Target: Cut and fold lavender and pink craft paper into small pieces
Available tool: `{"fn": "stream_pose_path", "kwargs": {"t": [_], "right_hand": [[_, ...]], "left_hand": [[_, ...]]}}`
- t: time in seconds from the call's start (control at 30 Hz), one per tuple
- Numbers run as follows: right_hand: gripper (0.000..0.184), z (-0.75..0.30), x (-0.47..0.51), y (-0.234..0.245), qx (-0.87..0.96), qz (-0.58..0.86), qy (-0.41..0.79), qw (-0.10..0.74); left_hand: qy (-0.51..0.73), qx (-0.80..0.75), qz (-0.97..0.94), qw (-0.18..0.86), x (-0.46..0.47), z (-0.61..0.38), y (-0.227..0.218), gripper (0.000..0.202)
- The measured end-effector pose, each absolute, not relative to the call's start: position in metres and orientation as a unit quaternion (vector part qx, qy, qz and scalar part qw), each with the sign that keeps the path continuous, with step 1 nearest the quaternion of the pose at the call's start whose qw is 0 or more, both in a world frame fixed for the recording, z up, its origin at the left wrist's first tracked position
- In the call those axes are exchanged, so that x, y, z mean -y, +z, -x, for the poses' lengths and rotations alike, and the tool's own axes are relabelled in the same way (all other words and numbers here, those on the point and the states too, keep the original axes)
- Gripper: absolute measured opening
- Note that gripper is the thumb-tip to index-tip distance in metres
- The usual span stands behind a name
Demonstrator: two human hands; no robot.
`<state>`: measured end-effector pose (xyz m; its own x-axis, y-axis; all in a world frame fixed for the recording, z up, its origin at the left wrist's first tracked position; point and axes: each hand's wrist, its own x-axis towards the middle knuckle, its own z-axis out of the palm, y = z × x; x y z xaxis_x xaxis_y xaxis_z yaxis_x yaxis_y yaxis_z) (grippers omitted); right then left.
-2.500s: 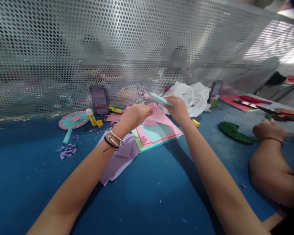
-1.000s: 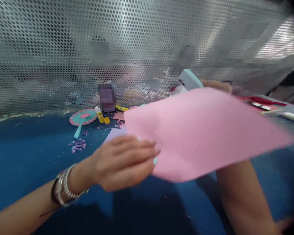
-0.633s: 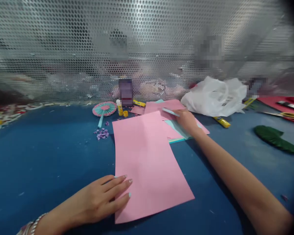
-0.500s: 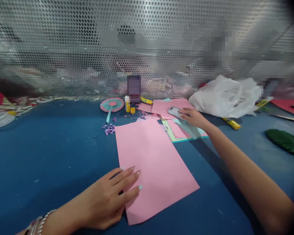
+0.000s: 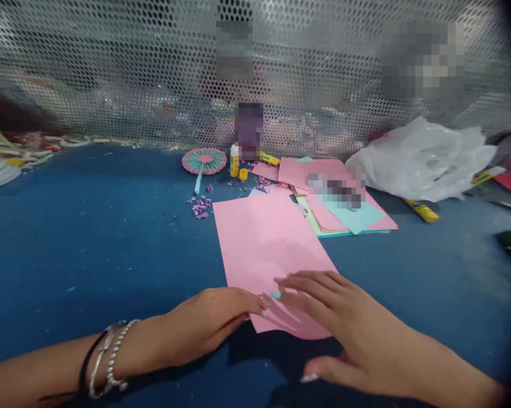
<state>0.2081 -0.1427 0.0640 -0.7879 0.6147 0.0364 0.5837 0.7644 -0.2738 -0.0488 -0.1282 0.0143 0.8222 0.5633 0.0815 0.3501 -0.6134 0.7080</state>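
A pink sheet of paper (image 5: pixel 268 243) lies on the blue table before me, its near edge lifted and curving. My left hand (image 5: pixel 217 314) grips its near left edge, fingers on top and the thumb hidden beneath. Over the near right part of the sheet hovers my right hand (image 5: pixel 336 317), fingers spread and thumb apart; whether its fingertips touch the paper I cannot tell. Just beyond the sheet's far left corner are purple paper scraps (image 5: pixel 201 207). To the right of its far end is a stack of coloured papers (image 5: pixel 353 218) with a blurred-out object on top.
A pink and teal paper fan (image 5: pixel 204 161) lies at the back, beside an uncapped glue stick (image 5: pixel 234 161) and its yellow cap (image 5: pixel 243 174). A white plastic bag (image 5: pixel 421 158) and a yellow tube (image 5: pixel 423 211) are at the right. A perforated metal panel (image 5: pixel 153 102) closes the back.
My right hand has left the phone-like object on the paper stack and come back to the near part of the pink sheet. My left hand now grips the sheet's edge, which has lifted.
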Motion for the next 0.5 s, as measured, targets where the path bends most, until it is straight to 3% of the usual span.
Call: {"fn": "stream_pose_path", "kwargs": {"t": [0.13, 0.2, 0.37, 0.43, 0.5], "right_hand": [[0.030, -0.220, 0.165, 0.066, 0.920, 0.365, 0.110, 0.086], [0.023, -0.225, 0.167, 0.066, 0.920, 0.367, 0.094, 0.103], [0.056, -0.237, 0.167, 0.068, 0.945, 0.290, 0.104, 0.112], [0.053, -0.242, 0.171, 0.069, 0.933, 0.315, 0.113, 0.137], [0.035, -0.246, 0.177, 0.068, 0.894, 0.393, 0.106, 0.188]], "left_hand": [[0.129, -0.278, -0.834, 0.458, 0.129, 0.064, 0.016, 0.034], [0.131, -0.286, -0.822, 0.474, 0.130, 0.070, 0.015, 0.033], [0.163, -0.388, -0.768, 0.483, 0.129, 0.081, 0.012, 0.023], [0.187, -0.440, -0.725, 0.495, 0.131, 0.083, 0.011, 0.023], [0.198, -0.466, -0.678, 0.533, 0.135, 0.084, 0.011, 0.025]]}}
